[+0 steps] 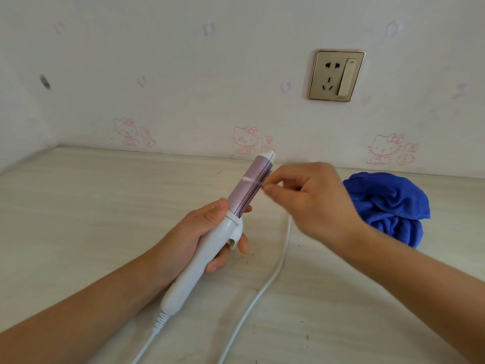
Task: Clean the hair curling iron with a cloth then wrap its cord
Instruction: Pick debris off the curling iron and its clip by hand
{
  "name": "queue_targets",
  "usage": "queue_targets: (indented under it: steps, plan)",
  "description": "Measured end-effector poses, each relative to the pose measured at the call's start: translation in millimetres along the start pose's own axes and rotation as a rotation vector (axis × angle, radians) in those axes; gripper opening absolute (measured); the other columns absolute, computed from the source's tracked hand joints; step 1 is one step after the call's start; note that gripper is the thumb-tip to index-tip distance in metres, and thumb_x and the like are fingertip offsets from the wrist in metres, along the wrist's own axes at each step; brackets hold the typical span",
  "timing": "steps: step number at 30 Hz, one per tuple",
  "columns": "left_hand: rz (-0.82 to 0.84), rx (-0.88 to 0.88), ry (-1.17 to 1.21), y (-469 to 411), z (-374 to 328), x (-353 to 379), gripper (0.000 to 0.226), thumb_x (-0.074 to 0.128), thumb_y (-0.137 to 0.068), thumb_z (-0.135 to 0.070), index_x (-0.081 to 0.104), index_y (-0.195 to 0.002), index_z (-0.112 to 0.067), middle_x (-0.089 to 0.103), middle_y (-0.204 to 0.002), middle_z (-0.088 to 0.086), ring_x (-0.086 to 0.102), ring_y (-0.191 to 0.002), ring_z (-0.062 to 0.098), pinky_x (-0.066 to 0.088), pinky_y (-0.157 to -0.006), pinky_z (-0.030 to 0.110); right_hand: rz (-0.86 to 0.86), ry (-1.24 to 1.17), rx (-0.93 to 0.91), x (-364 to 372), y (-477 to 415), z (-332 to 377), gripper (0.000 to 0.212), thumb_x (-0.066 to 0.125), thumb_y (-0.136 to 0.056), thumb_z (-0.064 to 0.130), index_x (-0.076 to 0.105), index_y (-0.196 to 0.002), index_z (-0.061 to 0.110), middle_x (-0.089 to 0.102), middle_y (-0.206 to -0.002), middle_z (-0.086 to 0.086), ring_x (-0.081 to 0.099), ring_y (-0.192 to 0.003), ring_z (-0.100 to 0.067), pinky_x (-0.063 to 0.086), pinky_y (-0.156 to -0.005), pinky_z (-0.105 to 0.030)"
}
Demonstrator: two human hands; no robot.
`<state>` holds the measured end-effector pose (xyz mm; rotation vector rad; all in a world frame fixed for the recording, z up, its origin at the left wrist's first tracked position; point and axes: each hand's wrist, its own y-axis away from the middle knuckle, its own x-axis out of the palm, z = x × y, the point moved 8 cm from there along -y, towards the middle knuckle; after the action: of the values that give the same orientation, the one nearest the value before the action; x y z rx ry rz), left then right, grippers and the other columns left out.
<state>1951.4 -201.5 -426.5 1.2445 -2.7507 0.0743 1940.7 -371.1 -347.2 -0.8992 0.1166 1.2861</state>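
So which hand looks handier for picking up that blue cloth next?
Probably the right hand: the blue cloth lies just beside it, and it only pinches a cotton swab. The left hand grips the curling iron.

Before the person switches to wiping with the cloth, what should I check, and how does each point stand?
1. Iron held securely: left hand grips the curling iron by its white handle. Ok.
2. Right hand free for the cloth: right hand pinches a cotton swab against the pink barrel. Not ok.
3. Cloth at hand: blue cloth lies bunched on the table, beside the right hand. Ok.
4. Unplugged: wall socket is empty, but the plug is out of frame. Cannot tell.
5. Cord free: cord lies loose on the table. Ok.
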Motion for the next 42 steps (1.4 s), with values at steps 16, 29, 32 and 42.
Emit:
queue_targets:
  steps: [16,29,32,42]
  plan:
    - [-0.041,0.023,0.039,-2,1,-5,0.055,0.057,-0.091,-0.055,0.069,-0.114,-0.006,0.058,-0.077,0.014,0.043,-0.039,0.017,0.038,-0.042,0.023,0.048,-0.009,-0.056,16,14,11,0.014,0.072,-0.089,0.012,0.078,-0.078,0.018,0.037,-0.044,0.009,0.032,-0.044,-0.010,0.026,-0.048,-0.019]
    - [-0.074,0.039,0.014,-1,0,-5,0.052,0.057,-0.090,-0.061,0.071,-0.098,-0.011,0.061,-0.073,0.009,0.047,-0.040,0.016,0.041,-0.041,0.024,0.097,0.025,-0.129,28,26,24,0.015,0.066,-0.092,0.016,0.078,-0.084,0.013,0.051,-0.053,-0.008,0.039,-0.046,-0.019,0.031,-0.047,-0.023]
    - [-0.080,0.028,0.037,-2,4,-8,0.059,0.061,-0.089,-0.064,0.069,-0.110,-0.009,0.063,-0.078,0.006,0.051,-0.042,0.016,0.047,-0.042,0.026,0.064,0.051,-0.091,19,15,16,0.015,0.066,-0.091,0.019,0.080,-0.087,0.018,0.054,-0.051,0.002,0.042,-0.044,-0.014,0.031,-0.046,-0.020]
    - [-0.098,-0.008,0.000,-8,9,-15,0.065,0.066,-0.079,-0.077,0.073,-0.114,-0.023,0.071,-0.094,0.014,0.048,-0.036,0.014,0.042,-0.036,0.021,0.114,0.078,-0.132,34,26,21,0.019,0.060,-0.090,0.020,0.078,-0.089,0.019,0.054,-0.061,-0.002,0.039,-0.047,-0.018,0.029,-0.044,-0.024]
